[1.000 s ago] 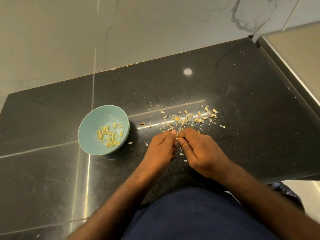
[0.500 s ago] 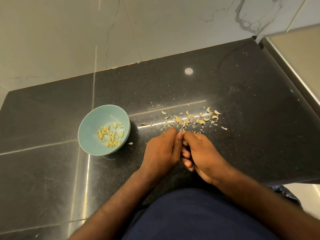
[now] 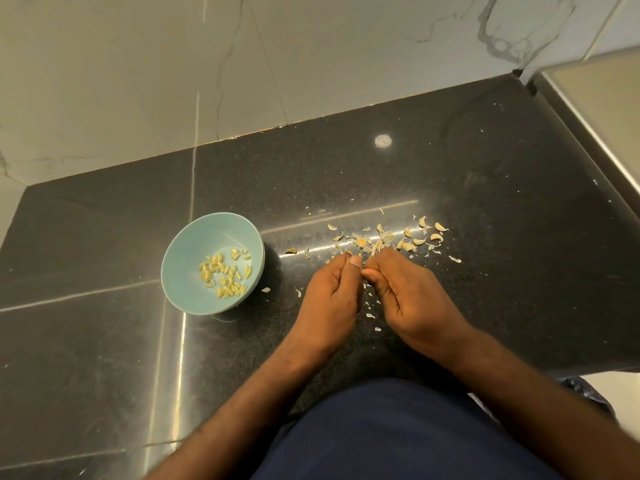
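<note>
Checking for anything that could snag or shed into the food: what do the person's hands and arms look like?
Both the left hand and the right hand are bare: no gloves, rings, watch or bands show. The forearms are uncovered to the frame edge, no sleeves in view. The left thumbnail looks short. A navy garment shows at the bottom.

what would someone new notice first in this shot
The two hands meeting mid-counter: the left hand and right hand pinch a tiny bit between their fingers. Left of them a teal bowl holds pale yellow peeled pieces, and just beyond the hands husks and scraps litter the black counter.
</note>
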Motion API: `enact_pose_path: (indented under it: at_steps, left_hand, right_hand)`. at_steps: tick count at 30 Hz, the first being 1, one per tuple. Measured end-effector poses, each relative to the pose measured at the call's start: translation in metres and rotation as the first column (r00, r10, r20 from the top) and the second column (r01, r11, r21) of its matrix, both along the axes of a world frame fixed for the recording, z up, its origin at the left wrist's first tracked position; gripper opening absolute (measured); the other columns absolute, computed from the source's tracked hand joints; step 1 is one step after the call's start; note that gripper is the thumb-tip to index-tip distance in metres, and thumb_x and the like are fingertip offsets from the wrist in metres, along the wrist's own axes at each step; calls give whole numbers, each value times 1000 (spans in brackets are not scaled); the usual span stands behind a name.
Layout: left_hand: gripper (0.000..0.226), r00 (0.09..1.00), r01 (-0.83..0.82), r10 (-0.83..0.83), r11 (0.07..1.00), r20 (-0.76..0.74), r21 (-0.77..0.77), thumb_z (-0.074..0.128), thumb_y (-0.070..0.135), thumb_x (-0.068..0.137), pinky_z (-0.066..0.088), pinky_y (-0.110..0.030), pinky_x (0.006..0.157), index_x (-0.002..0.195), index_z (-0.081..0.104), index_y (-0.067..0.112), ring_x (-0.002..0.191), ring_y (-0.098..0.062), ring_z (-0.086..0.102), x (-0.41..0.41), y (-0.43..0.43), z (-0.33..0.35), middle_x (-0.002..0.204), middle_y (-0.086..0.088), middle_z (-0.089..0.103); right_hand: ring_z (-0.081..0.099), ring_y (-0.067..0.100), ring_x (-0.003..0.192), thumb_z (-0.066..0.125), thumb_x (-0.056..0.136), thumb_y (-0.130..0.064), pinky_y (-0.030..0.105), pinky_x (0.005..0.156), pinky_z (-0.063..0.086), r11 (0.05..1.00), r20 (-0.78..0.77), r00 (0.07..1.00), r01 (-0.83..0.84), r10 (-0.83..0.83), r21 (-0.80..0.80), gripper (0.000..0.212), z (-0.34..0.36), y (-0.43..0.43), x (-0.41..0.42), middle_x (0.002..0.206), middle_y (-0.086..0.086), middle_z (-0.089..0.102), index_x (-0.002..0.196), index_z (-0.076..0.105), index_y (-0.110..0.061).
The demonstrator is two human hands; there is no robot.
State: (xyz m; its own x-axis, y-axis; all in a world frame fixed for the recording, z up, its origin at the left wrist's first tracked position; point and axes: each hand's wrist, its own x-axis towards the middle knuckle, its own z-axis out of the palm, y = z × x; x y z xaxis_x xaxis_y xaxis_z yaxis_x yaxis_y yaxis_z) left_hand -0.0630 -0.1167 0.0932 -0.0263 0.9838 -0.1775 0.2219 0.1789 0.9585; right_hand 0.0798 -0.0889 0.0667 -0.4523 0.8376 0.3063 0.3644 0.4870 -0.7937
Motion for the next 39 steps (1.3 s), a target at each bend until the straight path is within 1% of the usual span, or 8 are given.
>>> enact_pose_path:
  at_steps: [2, 6, 11, 18, 24, 27, 30, 39]
  left_hand:
    - [37, 998, -1, 4, 999, 64, -46, 37, 29, 108, 33, -21, 49, 78, 48, 11, 49, -5, 36, 0, 0, 4, 58, 8, 41]
    - [35, 992, -14, 24, 996, 122, -86, 36, 25, 107, 31, -15, 47, 76, 44, 13, 48, -2, 32, 2, 4, 13, 58, 7, 36]
    - [36, 997, -36, 40, 998, 73, -56, 39, 30, 106, 31, -22, 50, 75, 48, 13, 51, -6, 35, -3, 9, 16, 57, 7, 39]
    - [40, 1000, -15, 16, 993, 8, -115, 39, 33, 106, 33, -23, 51, 71, 51, 18, 51, -4, 38, -4, 7, 14, 55, 11, 43]
    - [41, 900, 165, -53, 960, -432, 226, 33, 46, 102, 43, -44, 55, 84, 51, 14, 58, -13, 49, -7, 5, 8, 65, 6, 52]
    - [38, 823, 275, -83, 924, -562, 267, 30, 51, 101, 43, -37, 53, 93, 50, 19, 58, -11, 49, -11, 6, 8, 65, 12, 50]
    - [33, 765, 350, -68, 878, -640, 325, 31, 43, 103, 44, -35, 51, 91, 51, 19, 58, -9, 45, -15, 8, 9, 68, 16, 45]
    - [28, 660, 492, -31, 773, -751, 401, 37, 31, 101, 35, -25, 50, 87, 54, 15, 59, -8, 43, -27, 17, 21, 75, 5, 50]
  right_hand:
    - [43, 7, 65, 44, 104, -23, 16, 59, 39, 998, -4, 1000, 6, -6, 69, 22, -1, 1, 1, 79, -6, 49, 91, 57, -10]
    - [55, 16, 70, 54, 100, -14, 30, 64, 49, 981, -43, 997, 69, -63, 183, 15, 1, 3, 5, 85, 2, 60, 97, 64, -3]
    - [67, 11, 75, 63, 95, -27, 34, 65, 56, 985, -225, 961, 140, -159, -97, 21, 15, 8, 7, 89, -12, 69, 108, 70, -13]
    - [56, 16, 63, 54, 100, -33, 41, 56, 48, 993, -39, 999, -3, -1, -116, 19, 14, 11, 6, 73, -10, 60, 97, 65, -18]
    - [58, 18, 61, 44, 104, -26, 39, 56, 52, 933, -142, 988, 11, -65, -358, 21, 23, 5, 0, 72, 1, 60, 86, 54, -20]
    - [61, 29, 63, 43, 105, -21, 41, 56, 52, 884, -206, 972, 1, -109, -467, 24, 27, 4, -1, 71, 8, 60, 85, 54, -15]
    - [60, 30, 58, 43, 106, -20, 42, 54, 52, 856, -203, 971, 2, -125, -517, 28, 29, 1, -2, 63, 3, 57, 81, 52, -12]
    - [51, 16, 48, 40, 106, -22, 29, 48, 41, 627, -353, 918, -169, -180, -760, 31, 43, -3, -3, 58, -2, 48, 79, 50, -11]
